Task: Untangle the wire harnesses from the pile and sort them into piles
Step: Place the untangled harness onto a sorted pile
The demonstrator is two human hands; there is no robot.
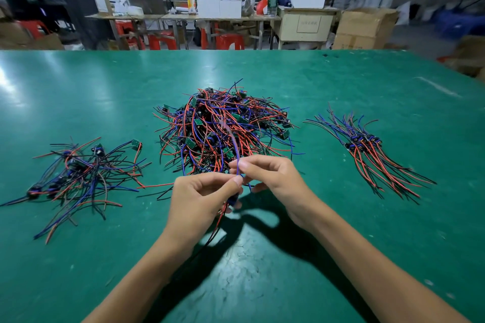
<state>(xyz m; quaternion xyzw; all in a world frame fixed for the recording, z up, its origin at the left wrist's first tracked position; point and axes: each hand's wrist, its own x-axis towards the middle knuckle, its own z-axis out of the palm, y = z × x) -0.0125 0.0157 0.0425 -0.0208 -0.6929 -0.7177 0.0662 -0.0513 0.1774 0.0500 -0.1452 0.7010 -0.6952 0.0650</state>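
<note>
Left hand (pixel 203 195) and right hand (pixel 265 174) each pinch one wire harness (pixel 237 165) between thumb and fingertips, held above the green worktop (pixel 262 257). Tangled pile (pixel 223 128) just behind the hands. Loose pile (pixel 81 176) at left, neat aligned pile (pixel 372 152) at right, both well apart.

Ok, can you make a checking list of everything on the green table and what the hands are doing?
Surface: green table, scuffed and shiny.
Job's things: big tangled pile in the middle; loose pile left; neat sorted pile right.
Clutter: nothing seen.
Hands: left hand and right hand both pinch one held harness.
Cables: red, blue, black wires with small green boards.
Surroundings: people at tables, red stools, cardboard boxes.
</note>
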